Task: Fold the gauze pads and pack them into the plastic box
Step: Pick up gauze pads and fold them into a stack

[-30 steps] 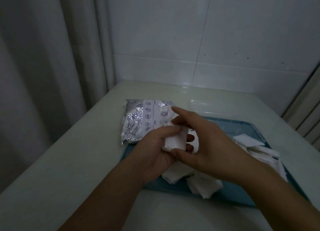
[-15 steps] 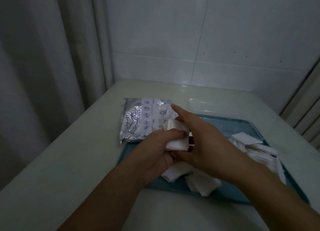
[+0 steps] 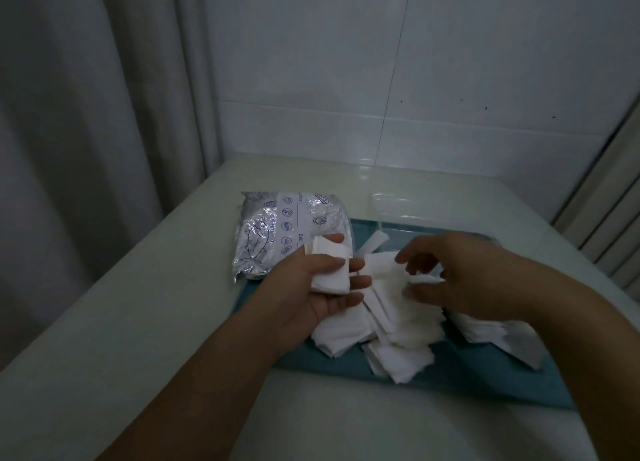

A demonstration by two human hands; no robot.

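We are working at a pale table (image 3: 114, 322) set into a tiled corner, with a blue tray (image 3: 485, 377) lying across its right half. At the tray's far left corner sits a silvery foil packet (image 3: 273, 232), and behind the tray's far edge stands the clear plastic box (image 3: 401, 208), faint against the table; whether anything is in it yet we cannot tell. Loose gauze pads (image 3: 398, 325) lie heaped on the tray, more of them spread toward the right under our forearm.

Our hands are apart. The left hand (image 3: 311, 287) holds a folded pad (image 3: 330, 270), thumb pressed on top and fingers spread beneath it. The right hand (image 3: 460, 277) reaches down over the heap with fingers curled; it seems to be taking hold of a loose pad at its fingertips, though the blur keeps us from being sure it has one.

We judge the step to be gathering the next pad while the finished one waits. To do it well, we should keep the thumb firm so the fold does not spring open, lift only one sheet from the pile, since these thin pieces cling together, and match corners before creasing. Folded pads should go flat into the box behind the tray, stacked squarely so more will fit
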